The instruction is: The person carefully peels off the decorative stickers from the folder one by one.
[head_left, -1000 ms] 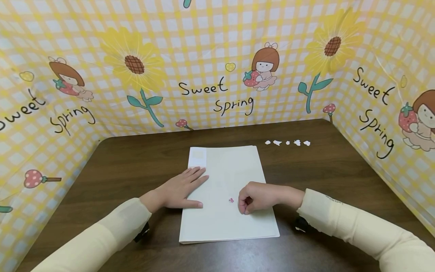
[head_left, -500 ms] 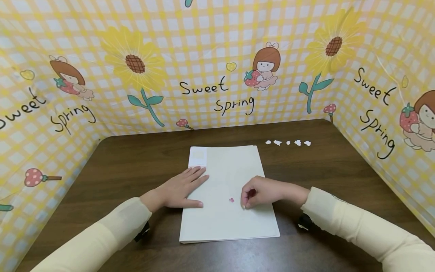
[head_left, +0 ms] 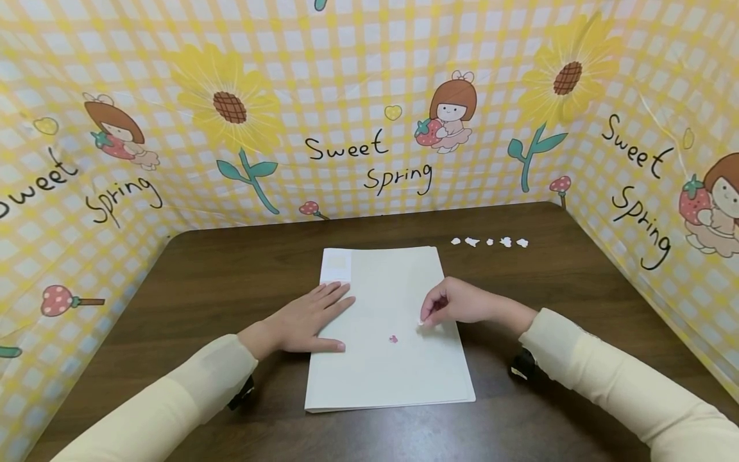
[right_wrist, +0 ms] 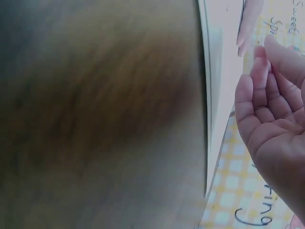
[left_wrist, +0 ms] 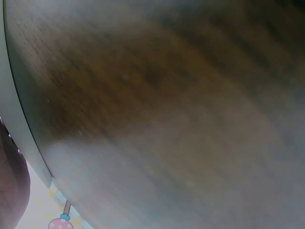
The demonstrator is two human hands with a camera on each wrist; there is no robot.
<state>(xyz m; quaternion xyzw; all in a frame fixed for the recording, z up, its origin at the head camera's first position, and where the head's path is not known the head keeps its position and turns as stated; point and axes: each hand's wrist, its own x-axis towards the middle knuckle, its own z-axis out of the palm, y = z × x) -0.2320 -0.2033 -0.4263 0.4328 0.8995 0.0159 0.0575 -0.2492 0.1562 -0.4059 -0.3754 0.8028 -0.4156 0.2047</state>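
A large off-white pad or folder of paper (head_left: 378, 378) lies on the table, with a small pink sticker-like mark (head_left: 393, 339) near its middle. My left hand (head_left: 308, 321) rests flat on its left side, fingers spread. Over the right part of the paper, my right hand (head_left: 456, 303) pinches a tiny whitish scrap (head_left: 420, 323) between thumb and index finger; what the scrap is cannot be made out. In the right wrist view the right hand's fingers (right_wrist: 259, 71) are curled toward the thumb, and the scrap is not visible. The left wrist view shows mostly blurred table.
Several small white scraps (head_left: 489, 242) lie in a row on the brown wooden table (head_left: 242, 256), beyond the paper to the right. A white rectangular sheet (head_left: 336, 266) sits at the paper's far left corner. A yellow checked cloth (head_left: 346, 96) hangs around the table.
My right hand has lifted and moved away from me and slightly right, and the whitish scrap now shows at its fingertips. The left hand and paper have stayed put.
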